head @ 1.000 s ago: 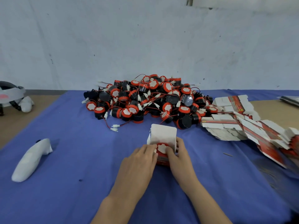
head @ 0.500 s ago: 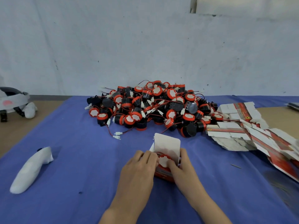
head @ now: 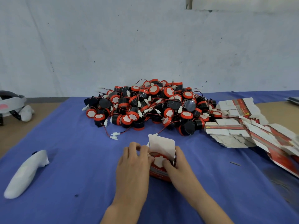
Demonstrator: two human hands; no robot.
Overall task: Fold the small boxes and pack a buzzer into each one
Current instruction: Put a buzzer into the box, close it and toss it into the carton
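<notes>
A small red-and-white cardboard box (head: 159,174) is held upright on the blue-covered counter (head: 72,159) between both grips. The left grip (head: 132,160) is clamped on the box's left wall, its fingers curled over the top edge; what is pinched under the fingertips cannot be made out. The right grip (head: 178,165) is clamped round the box's right wall, and its thumb is pressed onto the white face of a round black-and-red buzzer (head: 159,160), which is seated in the open mouth of the box, between the two grips. The box's white lid flap (head: 161,143) is raised upright just beyond the fingertips.

Farther out beyond both grips, a large heap of black-and-red buzzers with red wires and white plugs (head: 150,107) is piled against the pale wall. Beyond and to the right of the right grip, a spread stack of flat unfolded red-and-white boxes (head: 234,131) is laid out. Well to the left of the left grip, a white elongated handheld device (head: 25,173) is lying on the cloth, and farther out on that side a grey-and-white headset (head: 9,102) is seen at the frame's edge.
</notes>
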